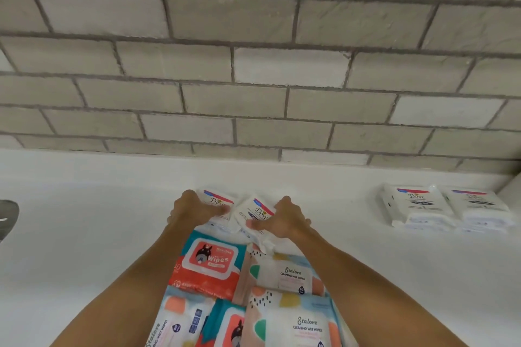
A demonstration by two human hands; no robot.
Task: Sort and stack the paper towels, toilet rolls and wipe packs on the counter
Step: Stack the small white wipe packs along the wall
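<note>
Worktop (84,220): white, backed by a grey brick wall (253,65).

Left grip (197,210): thumb and fingers round left Dove pack (218,200).

Right grip (282,218): thumb and fingers round right Dove pack (258,213), which is tilted and lies just beside the left one.

Between the forearms, laid close together: red Wipes pack (210,259); second red pack (228,327), cut off by the frame; mid Stalove pack (290,276); front Stalove pack (298,321); side Stalove pack (174,324).

Far right, near the wall: near Dove stack (417,205) and far Dove stack (479,207), side by side, well apart from the rest.

Left edge: grey object (7,217), kind unclear.
</note>
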